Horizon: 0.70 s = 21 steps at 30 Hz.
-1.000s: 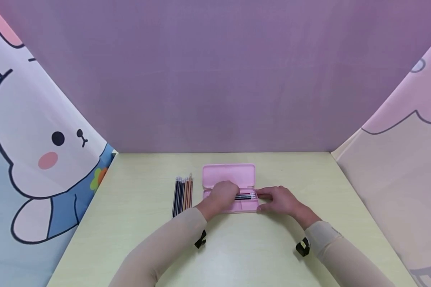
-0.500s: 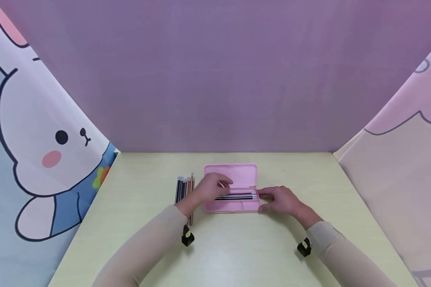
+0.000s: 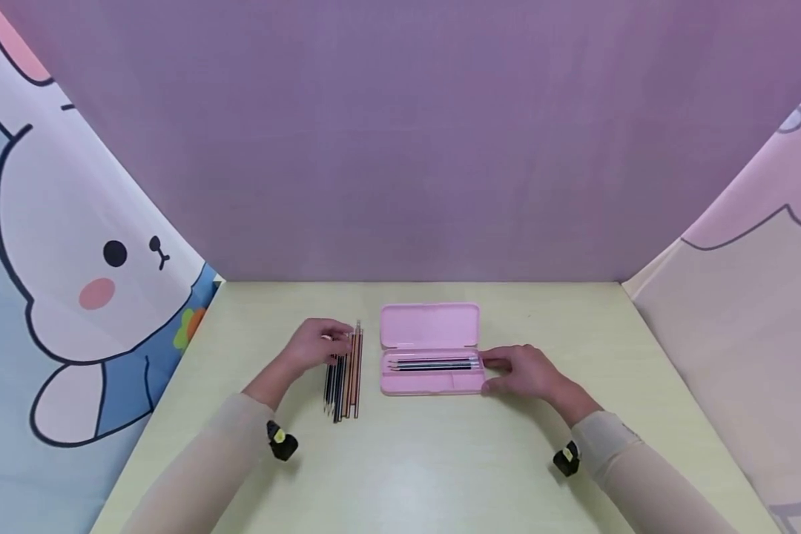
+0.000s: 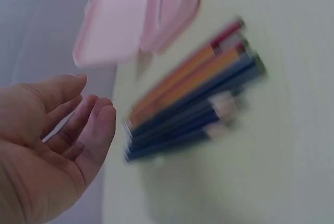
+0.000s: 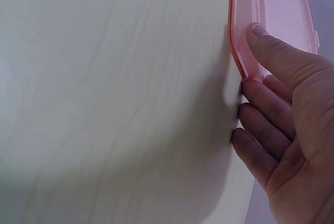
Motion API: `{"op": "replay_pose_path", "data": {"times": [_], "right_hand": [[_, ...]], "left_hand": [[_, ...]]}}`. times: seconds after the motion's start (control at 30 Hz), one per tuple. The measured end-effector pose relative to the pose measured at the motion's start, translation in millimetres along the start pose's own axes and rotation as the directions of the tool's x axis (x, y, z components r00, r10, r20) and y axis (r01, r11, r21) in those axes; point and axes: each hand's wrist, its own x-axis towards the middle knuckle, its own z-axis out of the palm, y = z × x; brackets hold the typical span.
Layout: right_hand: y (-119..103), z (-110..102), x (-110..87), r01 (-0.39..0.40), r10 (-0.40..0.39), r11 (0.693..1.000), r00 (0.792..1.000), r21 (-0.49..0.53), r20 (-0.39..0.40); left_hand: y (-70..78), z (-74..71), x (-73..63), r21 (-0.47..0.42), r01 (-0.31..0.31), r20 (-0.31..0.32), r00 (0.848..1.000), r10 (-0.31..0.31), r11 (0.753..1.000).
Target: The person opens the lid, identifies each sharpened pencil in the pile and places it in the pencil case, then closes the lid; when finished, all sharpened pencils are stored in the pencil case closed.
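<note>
Pale table (image 3: pixel 440 460); purple wall (image 3: pixel 400 148) behind far edge. Pencils (image 3: pixel 340 382), partly hidden: beneath left hand (image 3: pixel 315 345), relaxed, holding nothing. Right hand (image 3: pixel 527 372): fingers loose, touching pink case (image 3: pixel 430 326).

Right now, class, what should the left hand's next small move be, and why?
Probably lower the left hand and pinch one of the loose pencils: that hand hovers by their ends, holding nothing, while the right hand touches the open case, which has room.
</note>
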Motion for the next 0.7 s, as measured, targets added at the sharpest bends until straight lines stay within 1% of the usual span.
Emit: {"op": "replay_pose_path", "data": {"times": [0.07,0.13,0.27,0.37,0.53,0.7], "right_hand": [[-1,-1,0.0,-0.001,0.001,1.000,1.000,0.009,0.002],[-1,-1,0.1,0.000,0.000,1.000,1.000,0.012,0.001],[-1,-1,0.3,0.006,-0.006,1.000,1.000,0.011,0.002],[-1,-1,-0.2,0.004,-0.004,1.000,1.000,0.011,0.005],[-2,-2,-1.0,0.002,-0.002,1.000,1.000,0.007,0.004],[-2,-2,-1.0,0.001,-0.001,1.000,1.000,0.009,0.005]], "left_hand": [[-12.9,-7.7,-2.0,-0.032,0.043,-0.025,0.999,-0.044,0.999],[-24.1,-13.2,-3.5,-0.056,0.071,-0.043,0.996,-0.073,0.996],[-38.2,-17.1,-4.7,-0.111,0.129,-0.068,0.988,-0.137,0.985],[-42.1,-16.9,-4.5,-0.142,0.161,-0.066,0.983,-0.172,0.977],[-45.0,-15.5,-1.3,-0.164,0.187,-0.066,0.978,-0.200,0.969],[-49.1,-13.9,1.3,-0.118,0.184,-0.082,0.977,-0.194,0.976]]}}
